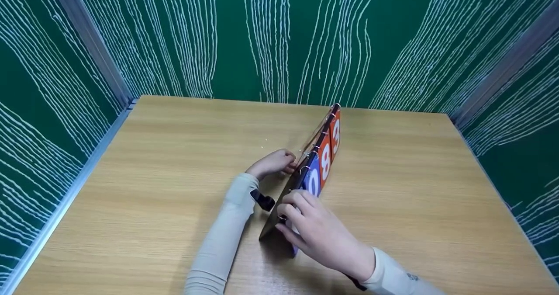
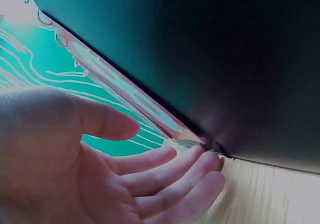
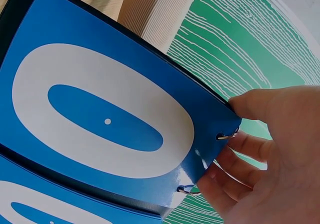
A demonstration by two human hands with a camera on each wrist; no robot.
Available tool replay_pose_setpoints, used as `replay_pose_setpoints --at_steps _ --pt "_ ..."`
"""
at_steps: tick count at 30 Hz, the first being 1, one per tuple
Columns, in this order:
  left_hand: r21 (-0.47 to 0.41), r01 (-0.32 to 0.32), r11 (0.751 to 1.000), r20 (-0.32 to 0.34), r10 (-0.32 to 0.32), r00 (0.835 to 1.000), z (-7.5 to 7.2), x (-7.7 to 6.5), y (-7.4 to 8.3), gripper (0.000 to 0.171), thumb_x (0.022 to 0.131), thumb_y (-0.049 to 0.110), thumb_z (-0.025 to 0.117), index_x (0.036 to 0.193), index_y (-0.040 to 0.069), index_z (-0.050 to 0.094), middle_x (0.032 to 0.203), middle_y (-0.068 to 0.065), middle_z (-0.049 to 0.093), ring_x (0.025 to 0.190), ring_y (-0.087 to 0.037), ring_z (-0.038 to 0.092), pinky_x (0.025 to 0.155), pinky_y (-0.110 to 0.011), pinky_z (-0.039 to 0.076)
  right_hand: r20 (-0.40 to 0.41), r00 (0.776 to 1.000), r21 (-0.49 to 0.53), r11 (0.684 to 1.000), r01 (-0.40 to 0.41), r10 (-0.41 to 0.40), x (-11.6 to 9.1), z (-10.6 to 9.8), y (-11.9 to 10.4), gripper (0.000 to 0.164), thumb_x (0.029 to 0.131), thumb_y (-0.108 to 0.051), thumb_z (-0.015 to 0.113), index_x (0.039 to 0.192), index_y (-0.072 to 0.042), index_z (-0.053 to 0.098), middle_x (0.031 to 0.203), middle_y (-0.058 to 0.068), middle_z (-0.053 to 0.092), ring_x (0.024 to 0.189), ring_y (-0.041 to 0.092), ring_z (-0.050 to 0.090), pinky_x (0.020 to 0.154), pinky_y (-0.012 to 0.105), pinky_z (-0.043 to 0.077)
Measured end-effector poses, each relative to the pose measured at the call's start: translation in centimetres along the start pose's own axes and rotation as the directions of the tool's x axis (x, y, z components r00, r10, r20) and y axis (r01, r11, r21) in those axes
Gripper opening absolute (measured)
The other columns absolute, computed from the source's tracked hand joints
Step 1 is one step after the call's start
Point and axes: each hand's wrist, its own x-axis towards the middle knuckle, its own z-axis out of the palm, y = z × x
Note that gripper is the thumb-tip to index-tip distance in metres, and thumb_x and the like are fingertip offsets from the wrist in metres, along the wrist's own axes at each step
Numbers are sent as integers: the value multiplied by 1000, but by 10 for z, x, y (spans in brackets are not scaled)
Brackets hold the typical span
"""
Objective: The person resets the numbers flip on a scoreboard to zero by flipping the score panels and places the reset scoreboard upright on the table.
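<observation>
With the black-backed flip scoreboard of red and blue rectangular number cards (image 1: 312, 177) standing on the pale wood-grain desk (image 1: 415, 190), the right hand (image 1: 321, 229), pinching its near top corner by 2 silver metal rings (image 3: 227, 137), should grip lightly while the left hand (image 1: 273, 164), fingers loosely extended, steadies it.

Left grip (image 1: 275, 163) relaxed, fingers (image 2: 192, 198) slightly bent, thumb (image 2: 109, 120) apart; right grip (image 1: 321, 229) pinching, thumb opposite curled fingers.
</observation>
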Motion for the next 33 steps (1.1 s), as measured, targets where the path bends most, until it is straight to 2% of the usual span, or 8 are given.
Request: replay_pose_setpoints --at_steps 4,8,12,16,27,31,33 --pt "6 -3 1000 -7 3 1000 -1 0 1 42 105 17 36 136 -7 52 118 -13 66 94 -17 63 76 -27 53 -1 1000 1 1000 -1 1 1 0 0 22 90 -21 77 107 -15 64 113 -2 60 105 17 54 94 29 48" --pt "20 -8 1000 0 8 1000 -3 -1 1 44 106 18 36 140 -7 50 132 -21 64 111 -28 67 85 -31 55 -1 1000 2 1000 2 -2 2 -1 0 21 91 -21 76 107 -15 64 112 -2 60 105 17 54 94 29 47" --pt "38 -26 999 12 25 1000 -4 1 1 45 106 18 35 141 -7 50 134 -23 64 122 -35 65 98 -38 54 1 1000 2 1000 1 -1 2 -1 1 21 91 -21 75 108 -16 64 112 -2 59 106 16 54 95 28 46" --pt "10 -23 1000 18 23 1000 -6 3 0 45 107 19 35 143 -5 49 136 -22 64 123 -35 65 102 -40 53 3 1000 2 1000 -1 1 3 -2 1 21 91 -22 75 108 -16 64 113 -2 59 106 16 54 95 28 46" --pt "-98 11 995 12 -10 1000 -6 4 -4 46 109 22 37 147 -3 45 137 -20 63 119 -31 66 91 -33 57 -9 1000 6 1000 2 -2 2 -2 1 17 94 -24 72 107 -15 64 113 -2 60 105 16 54 93 30 48" --pt "-115 24 993 12 -23 1000 -4 5 -8 43 108 21 38 142 -3 49 129 -17 67 104 -22 68 81 -28 57 -19 1000 9 1000 9 -9 0 -1 1 16 95 -25 70 107 -15 64 113 -2 60 105 16 55 92 31 49" --pt "-115 17 993 18 -15 1000 -3 6 -9 36 107 19 39 130 -2 58 117 -12 70 92 -16 67 73 -25 55 -17 1000 5 1000 4 -4 1 -1 1 17 95 -25 70 107 -15 64 113 -2 60 105 16 54 92 30 49"
